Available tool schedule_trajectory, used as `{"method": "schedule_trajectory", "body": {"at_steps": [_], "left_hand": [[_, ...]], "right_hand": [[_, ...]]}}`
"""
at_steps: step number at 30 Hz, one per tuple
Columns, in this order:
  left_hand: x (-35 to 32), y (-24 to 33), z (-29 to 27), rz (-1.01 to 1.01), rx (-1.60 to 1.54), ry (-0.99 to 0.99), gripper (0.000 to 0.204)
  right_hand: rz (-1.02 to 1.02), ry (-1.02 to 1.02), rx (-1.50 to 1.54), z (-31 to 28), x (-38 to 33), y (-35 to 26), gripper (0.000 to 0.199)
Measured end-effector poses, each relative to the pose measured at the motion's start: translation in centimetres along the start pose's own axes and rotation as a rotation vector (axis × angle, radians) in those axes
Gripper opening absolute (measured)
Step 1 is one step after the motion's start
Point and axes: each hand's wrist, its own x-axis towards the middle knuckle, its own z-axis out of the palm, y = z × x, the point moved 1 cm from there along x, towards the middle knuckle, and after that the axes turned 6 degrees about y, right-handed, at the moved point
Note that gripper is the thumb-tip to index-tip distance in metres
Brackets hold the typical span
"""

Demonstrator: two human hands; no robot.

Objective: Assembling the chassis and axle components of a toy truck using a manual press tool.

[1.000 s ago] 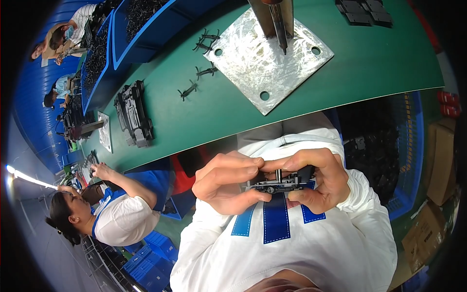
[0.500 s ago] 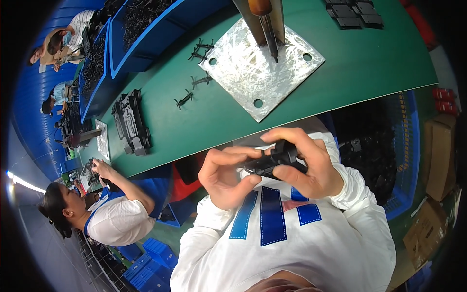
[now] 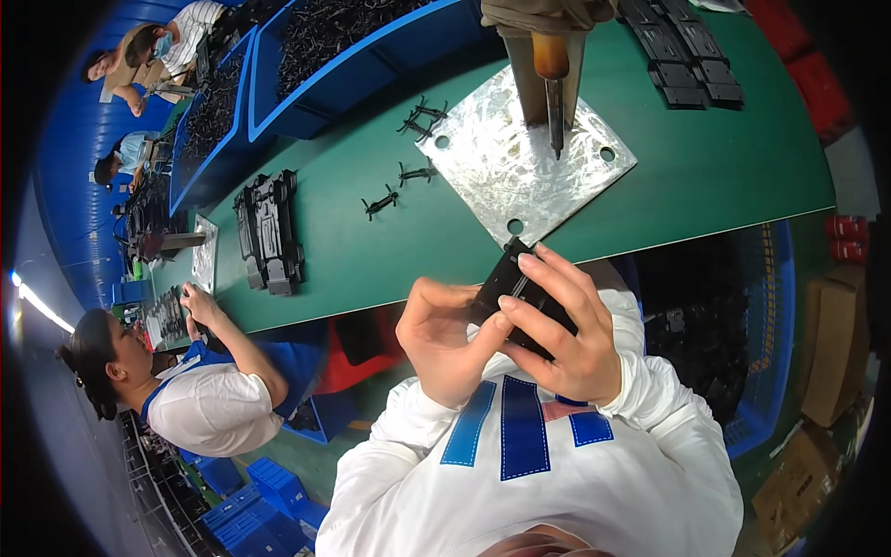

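A black plastic chassis-like part [image 3: 507,272] is held in front of my chest, close to the table's near edge. It is tilted, with a flat ribbed face partly hidden by my fingers. My left hand [image 3: 444,342] pinches its lower left side with thumb and fingers. My right hand [image 3: 568,327] wraps the right side, fingers lying across the face. Beyond the part lies a scratched metal plate [image 3: 492,172], under a driver with an orange body and pointed bit [image 3: 554,102]. Several small black brackets [image 3: 380,202] lie left of the plate.
Long black chassis parts rest on the green table [image 3: 343,265], at the left [image 3: 269,232] and far right [image 3: 682,56]. Blue bins [image 3: 371,54] of small black parts line the far left. A blue crate [image 3: 784,306] stands right. A co-worker [image 3: 209,390] sits left; other people are beyond.
The black part has been turned from roughly level to a steep tilt, its flat face now showing. My right fingers have shifted across that face. The view has shifted slightly.
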Motion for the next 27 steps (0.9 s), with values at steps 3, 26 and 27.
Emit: {"method": "schedule_trajectory", "body": {"at_steps": [3, 26, 27], "left_hand": [[-0.2, 0.2, -0.1, 0.001, 0.005, -0.023, 0.031], [-0.2, 0.5, -1.1, 0.073, 0.045, -0.138, 0.026], [-0.2, 0.6, -1.1, 0.100, 0.088, -0.149, 0.027]], "right_hand": [[0.000, -0.034, 0.043, -0.2, 0.2, 0.3, 0.059], [0.051, -0.189, 0.308, -1.7, 1.4, 0.9, 0.059], [0.057, -0.192, 0.346, -1.8, 1.4, 0.9, 0.061]]}}
